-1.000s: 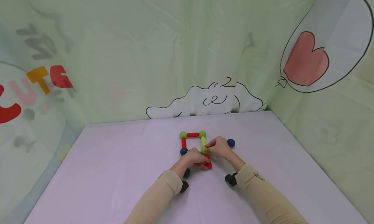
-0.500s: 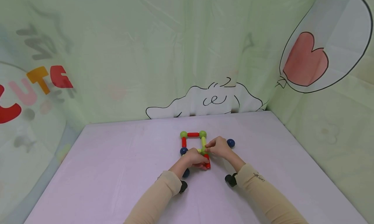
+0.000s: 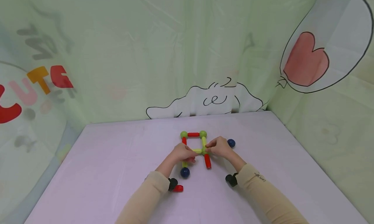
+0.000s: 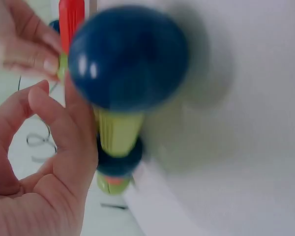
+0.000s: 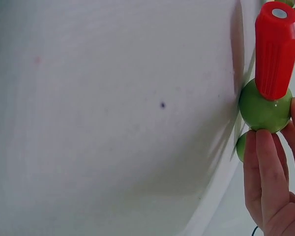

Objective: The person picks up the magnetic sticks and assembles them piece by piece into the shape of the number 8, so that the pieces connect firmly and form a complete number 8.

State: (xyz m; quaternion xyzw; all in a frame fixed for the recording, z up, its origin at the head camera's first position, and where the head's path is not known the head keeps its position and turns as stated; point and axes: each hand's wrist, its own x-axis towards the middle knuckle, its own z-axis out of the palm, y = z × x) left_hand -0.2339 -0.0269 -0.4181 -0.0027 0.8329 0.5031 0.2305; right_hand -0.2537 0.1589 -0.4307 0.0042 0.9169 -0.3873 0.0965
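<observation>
My right hand (image 3: 219, 147) pinches a green ball (image 5: 265, 109) at the near right corner of a square of magnetic rods and balls. A red rod (image 3: 207, 161) is attached to that ball and points toward me. My left hand (image 3: 181, 152) hovers over the near left corner; in the left wrist view its thumb and a fingertip come close together with nothing between them. A yellow rod (image 4: 119, 132) runs from the corner's blue ball (image 4: 119, 160) to a nearer blue ball (image 3: 185, 172). The corner ball is hidden behind the left hand in the head view.
A loose blue ball (image 3: 231, 143) lies right of the right hand. Another red rod (image 3: 178, 188) lies near the left wrist, partly behind its black camera (image 3: 173, 184). The white table (image 3: 117, 159) meets printed curtains at the back and sides.
My left hand has let go of the red rod and moved left, uncovering the near blue ball and the loose red rod. My right hand stays on the green ball.
</observation>
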